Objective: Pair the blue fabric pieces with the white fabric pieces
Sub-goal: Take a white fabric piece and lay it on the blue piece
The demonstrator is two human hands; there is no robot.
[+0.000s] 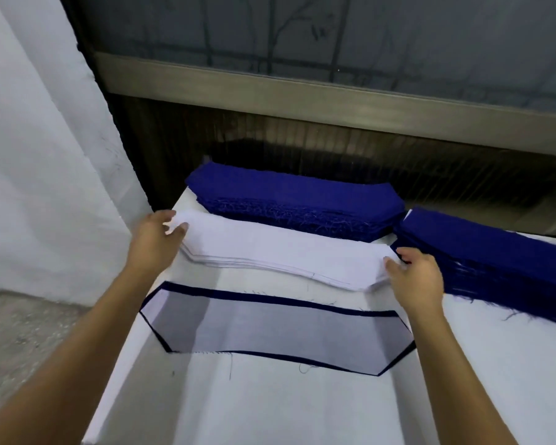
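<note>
On the table (270,412), which is covered with white cloth, a white stack (270,252) of cut fabric pieces is laid across the middle. Its left end is pinched by the left hand (154,239), with the thumb on top and the fingers curled round the edge, and this end is raised a little from the table. Its right end is held by the right hand (418,277), whose fingers are bent narrowly over the pointed tip of the pieces. How many layers are taken between the fingers cannot be told.

Just behind the white stack, touching its far edge, a thick blue stack (289,197) with frayed threads is placed. A second blue stack (495,252) is set at the right, beside the right hand, with its threads hanging over the cloth. Nearer to the person, apart from the white stack, a paired piece (280,332) is spread flat: thin white fabric is laid on blue fabric, and a dark blue border is seen round it.

At the left a pale curtain (29,155) is hung, and behind the table a window (334,33) is seen.
</note>
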